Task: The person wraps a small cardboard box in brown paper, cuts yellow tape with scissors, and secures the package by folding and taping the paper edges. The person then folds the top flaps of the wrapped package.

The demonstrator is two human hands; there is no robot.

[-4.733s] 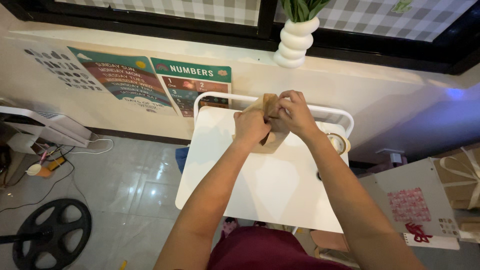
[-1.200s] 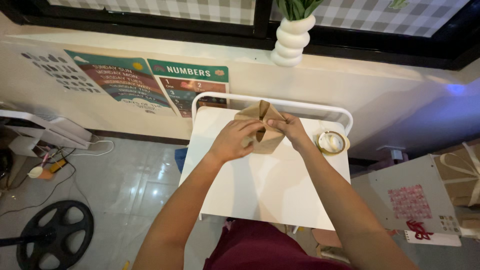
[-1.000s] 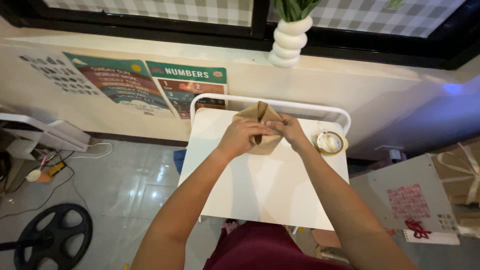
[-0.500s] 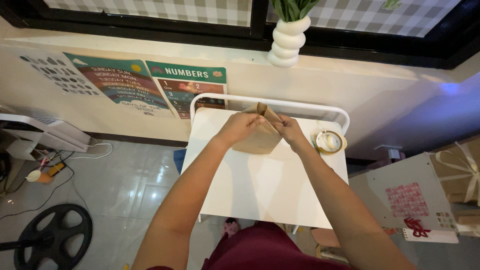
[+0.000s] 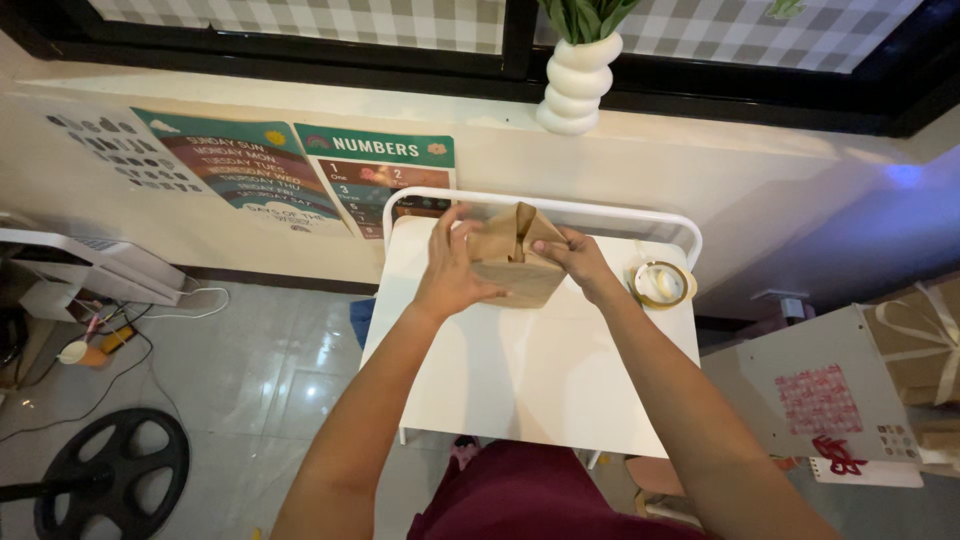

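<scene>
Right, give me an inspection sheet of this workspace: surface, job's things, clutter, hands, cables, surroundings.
Surface: small white table with a raised white rail at its far edge.
Job's things: brown paper package at the far end of the table, its top flap sticking up.
Clutter: roll of tape on the table's right far corner.
Hands: left hand flat against the package's left side; right hand pinching the paper at its right top.
Cables: white cord and thin dark wires on the floor at left.
Surroundings: black fan base on the tiled floor, wall posters, white ribbed vase on the sill, ribboned brown boxes at right.
</scene>
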